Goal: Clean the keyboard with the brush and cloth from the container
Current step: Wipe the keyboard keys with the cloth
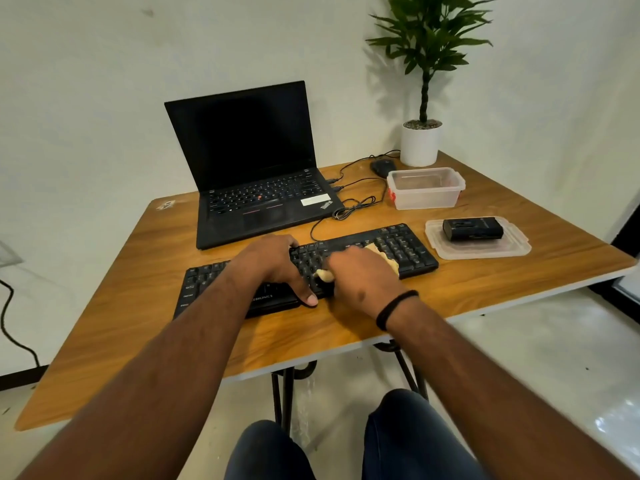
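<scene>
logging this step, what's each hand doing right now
Left hand: open, fingers resting on the keyboard, steadying it.
Right hand: presses the yellow cloth onto the keys; whether its fingers curl around the cloth cannot be told.

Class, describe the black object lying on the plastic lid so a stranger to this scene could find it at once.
Start at the wooden table and go to its right side, past the end of the keyboard. There a clear lid lies flat in front of the empty container. The small black boxy object on it is the only dark thing there.
</scene>
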`<state>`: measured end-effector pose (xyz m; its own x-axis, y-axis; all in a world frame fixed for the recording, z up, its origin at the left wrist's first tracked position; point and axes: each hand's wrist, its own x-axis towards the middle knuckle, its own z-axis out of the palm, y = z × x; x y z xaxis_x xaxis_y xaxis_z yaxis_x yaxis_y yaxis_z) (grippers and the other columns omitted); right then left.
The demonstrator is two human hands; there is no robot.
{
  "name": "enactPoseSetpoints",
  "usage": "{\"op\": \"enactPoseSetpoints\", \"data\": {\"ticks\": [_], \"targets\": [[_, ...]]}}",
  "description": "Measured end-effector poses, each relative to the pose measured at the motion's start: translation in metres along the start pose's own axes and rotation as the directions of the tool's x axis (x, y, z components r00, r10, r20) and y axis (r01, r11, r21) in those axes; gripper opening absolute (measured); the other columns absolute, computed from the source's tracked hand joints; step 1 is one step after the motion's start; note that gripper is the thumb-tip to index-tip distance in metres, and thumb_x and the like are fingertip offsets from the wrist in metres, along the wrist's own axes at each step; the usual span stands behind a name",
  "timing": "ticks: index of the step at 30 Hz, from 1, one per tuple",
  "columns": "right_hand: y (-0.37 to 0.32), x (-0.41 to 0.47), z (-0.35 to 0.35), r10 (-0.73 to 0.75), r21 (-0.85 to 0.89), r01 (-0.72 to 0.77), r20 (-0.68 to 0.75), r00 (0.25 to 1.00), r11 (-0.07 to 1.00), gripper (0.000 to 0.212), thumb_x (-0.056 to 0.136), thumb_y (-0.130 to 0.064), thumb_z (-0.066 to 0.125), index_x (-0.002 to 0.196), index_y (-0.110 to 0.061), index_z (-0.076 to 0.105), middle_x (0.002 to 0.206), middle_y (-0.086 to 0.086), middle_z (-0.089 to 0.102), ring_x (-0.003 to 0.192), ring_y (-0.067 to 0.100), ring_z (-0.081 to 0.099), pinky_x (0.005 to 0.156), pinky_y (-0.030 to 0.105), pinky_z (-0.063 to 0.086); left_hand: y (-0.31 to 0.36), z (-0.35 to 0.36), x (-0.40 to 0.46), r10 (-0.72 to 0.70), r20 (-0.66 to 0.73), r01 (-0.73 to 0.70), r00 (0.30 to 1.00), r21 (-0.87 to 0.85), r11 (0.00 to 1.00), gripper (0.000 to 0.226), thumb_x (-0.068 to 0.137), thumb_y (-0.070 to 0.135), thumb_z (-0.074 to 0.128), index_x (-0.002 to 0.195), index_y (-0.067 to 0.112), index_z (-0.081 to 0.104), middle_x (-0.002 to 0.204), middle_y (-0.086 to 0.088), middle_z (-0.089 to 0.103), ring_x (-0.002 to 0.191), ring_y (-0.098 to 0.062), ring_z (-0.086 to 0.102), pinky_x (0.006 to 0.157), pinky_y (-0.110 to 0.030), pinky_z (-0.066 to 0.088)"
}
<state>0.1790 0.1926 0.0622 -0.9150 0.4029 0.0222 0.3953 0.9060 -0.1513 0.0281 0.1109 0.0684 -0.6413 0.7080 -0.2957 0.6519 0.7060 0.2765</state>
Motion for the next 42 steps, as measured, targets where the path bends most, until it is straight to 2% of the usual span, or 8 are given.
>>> {"op": "enactPoseSetpoints", "data": {"ticks": [3,7,14,19,23,29,35,42], "targets": [[0.024,0.000,-0.023,0.056,0.050,-0.059,0.066,0.996,0.997,0.021,0.095,-0.016,0.057,0.114,-0.016,0.065,0.109,0.008,0.065,0.095,0.024,0.059,0.087,0.039,0.053,-0.001,0.000,-0.001,0.003,0.003,-0.003,1.000,-0.015,1.000,0.116,0.048,0.047,0.097,0.147,0.026,0.041,0.141,-0.002,0.050,0.126,-0.025,0.048,0.095,-0.037,0.041],[0.035,0.008,-0.033,0.184,0.048,-0.179,-0.118,0.976,0.983,0.020,0.097,-0.016,0.057,0.115,-0.012,0.063,0.112,0.012,0.064,0.102,0.029,0.061,0.086,0.040,0.050,-0.001,0.000,-0.002,-0.002,0.011,0.002,1.000,-0.027,1.000,0.117,0.046,0.046,0.098,0.147,0.025,0.041,0.141,-0.002,0.051,0.126,-0.025,0.049,0.100,-0.041,0.043],[0.004,-0.013,0.030,0.114,-0.093,-0.125,-0.120,0.986,0.988,0.043,0.098,-0.008,0.050,0.140,-0.001,0.046,0.148,0.022,0.045,0.142,0.032,0.036,0.118,0.043,0.031,0.000,-0.001,-0.002,-0.008,0.006,0.008,1.000,-0.011,1.000,0.121,0.046,0.046,0.098,0.149,0.026,0.038,0.145,-0.003,0.048,0.128,-0.026,0.047,0.100,-0.039,0.042],[0.018,-0.032,0.010,0.048,-0.019,-0.049,-0.045,0.998,0.999,0.026,0.093,-0.006,0.051,0.116,-0.011,0.063,0.115,0.012,0.065,0.108,0.028,0.060,0.089,0.039,0.051,0.003,-0.002,-0.001,-0.032,0.043,0.032,0.999,0.002,0.999,0.121,0.044,0.045,0.099,0.147,0.027,0.039,0.143,-0.002,0.048,0.127,-0.026,0.047,0.101,-0.041,0.043],[0.039,-0.034,0.002,0.151,0.074,-0.144,-0.108,0.983,0.987,0.024,0.096,-0.011,0.051,0.117,-0.014,0.062,0.108,0.008,0.067,0.100,0.026,0.063,0.086,0.038,0.052,0.007,-0.005,0.000,-0.056,0.070,0.051,0.996,0.060,0.997,0.116,0.046,0.044,0.099,0.145,0.025,0.041,0.141,-0.003,0.050,0.127,-0.028,0.049,0.102,-0.043,0.044],[0.025,-0.050,0.061,0.108,0.108,-0.088,-0.200,0.974,0.990,0.062,0.092,-0.011,0.057,0.150,-0.006,0.036,0.155,0.017,0.037,0.148,0.031,0.027,0.121,0.040,0.021,0.053,0.005,0.008,0.105,0.022,-0.107,0.994,0.281,0.954,0.109,0.042,0.057,0.095,0.134,0.024,0.048,0.131,0.004,0.057,0.117,-0.023,0.055,0.097,-0.043,0.050],[0.049,-0.061,0.041,0.246,0.416,-0.074,-0.379,0.892,0.906,0.048,0.100,-0.014,0.048,0.147,-0.019,0.044,0.143,0.003,0.055,0.129,0.018,0.052,0.108,0.029,0.040,0.077,0.011,0.025,0.190,0.054,-0.197,0.980,0.259,0.946,0.096,0.024,0.072,0.087,0.105,0.029,0.059,0.105,0.007,0.062,0.094,-0.016,0.059,0.085,-0.041,0.056],[0.101,0.011,0.001,0.434,0.451,-0.209,-0.482,0.761,0.868,0.024,0.098,-0.011,0.052,0.120,-0.014,0.063,0.100,0.008,0.070,0.092,0.023,0.066,0.085,0.037,0.056,0.080,0.010,0.033,0.166,0.054,-0.174,0.985,0.281,0.944,0.124,0.011,0.082,0.080,0.119,0.025,0.059,0.115,0.004,0.060,0.100,-0.020,0.060,0.087,-0.042,0.056]]}}
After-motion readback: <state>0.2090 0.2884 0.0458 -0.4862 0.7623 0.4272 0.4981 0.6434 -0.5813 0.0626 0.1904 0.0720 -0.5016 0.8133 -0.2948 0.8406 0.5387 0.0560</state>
